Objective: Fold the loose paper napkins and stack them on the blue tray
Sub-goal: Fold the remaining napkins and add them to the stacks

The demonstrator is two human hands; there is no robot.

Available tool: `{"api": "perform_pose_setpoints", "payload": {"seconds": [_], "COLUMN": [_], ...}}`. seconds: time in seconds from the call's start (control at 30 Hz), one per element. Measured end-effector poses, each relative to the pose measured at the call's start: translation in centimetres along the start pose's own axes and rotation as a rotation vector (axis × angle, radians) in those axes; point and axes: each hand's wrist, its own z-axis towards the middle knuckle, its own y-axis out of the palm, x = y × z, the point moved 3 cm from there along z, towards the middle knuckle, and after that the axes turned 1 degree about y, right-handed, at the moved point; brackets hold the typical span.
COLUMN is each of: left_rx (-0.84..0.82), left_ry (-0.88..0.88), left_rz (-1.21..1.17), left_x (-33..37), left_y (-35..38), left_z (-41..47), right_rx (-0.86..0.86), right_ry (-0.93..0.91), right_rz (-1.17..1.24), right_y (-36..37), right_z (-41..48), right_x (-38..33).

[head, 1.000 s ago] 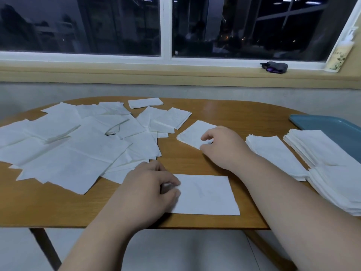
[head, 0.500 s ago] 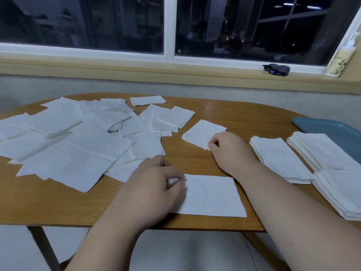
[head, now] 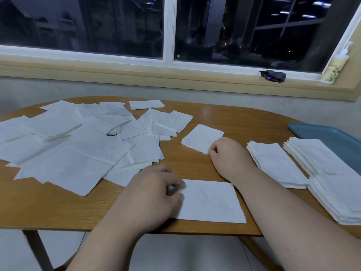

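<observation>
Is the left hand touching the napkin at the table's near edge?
Touching. The head view shows the left hand with its fingers pinching the left end of the napkin; no gap shows between them.

Loose white napkins (head: 74, 153) sprawl left; folded stacks (head: 277, 163) lie right, one partly covering the blue tray (head: 320, 132).

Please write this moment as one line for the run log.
left hand: pinches folded napkin, left edge | right hand: pinches small napkin, corner | blue tray: far right
</observation>
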Motion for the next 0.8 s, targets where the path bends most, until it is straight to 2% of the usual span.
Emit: {"api": "perform_pose_setpoints", "payload": {"seconds": [0.6, 0.8], "left_rx": [-0.002, 0.028], "left_ry": [0.007, 0.016], "left_rz": [-0.011, -0.021], "left_x": [-0.4, -0.3], "left_y": [0.2, 0.0], "left_z": [0.0, 0.1], "right_rx": [0.01, 0.103], "right_ry": [0.049, 0.085], "right_rz": [0.104, 0.233], "right_y": [-0.3, -1.1], "right_z": [-0.2, -0.3], "right_x": [0.1, 0.4]}}
